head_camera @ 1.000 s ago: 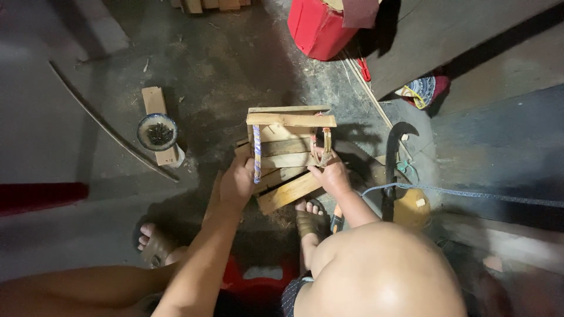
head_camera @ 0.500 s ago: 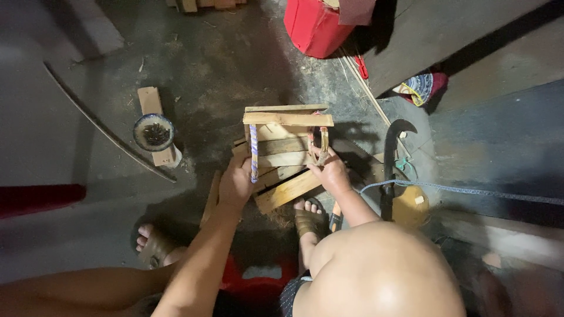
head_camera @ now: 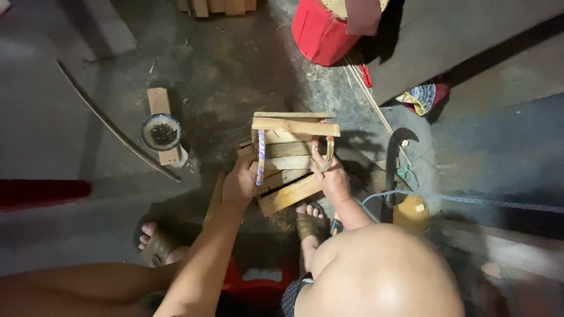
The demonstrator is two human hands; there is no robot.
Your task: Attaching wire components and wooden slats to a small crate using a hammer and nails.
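1. Compared with half a second back, hardly anything has shifted: the wooden frame (head_camera: 291,155) sits in the same spot at the middle of the frame, both hands in the same places on it. The view has just nudged a touch.
2. Containers: a small round bowl (head_camera: 162,132) at left of centre rests on a short plank (head_camera: 163,124), with a dark heap inside, maybe nails, too small to be sure. A red bucket (head_camera: 320,32) stands at the top, right of centre; what's in it I can't tell. A yellow jug (head_camera: 411,212) sits right of centre, near a dark curved blade (head_camera: 392,167).
3. Left hand (head_camera: 239,183) is wrapped around the frame's lower left edge, just beside a purple-and-white cord (head_camera: 260,157) hanging down the front. Fingers closed on the wood.
4. Right hand (head_camera: 332,179) presses on the frame's right side, fingers curled at a curved metal piece (head_camera: 324,154). Whether it's actually gripping that piece or just the wood, can't tell.
5. A sandalled foot (head_camera: 308,222) sits just below the frame.
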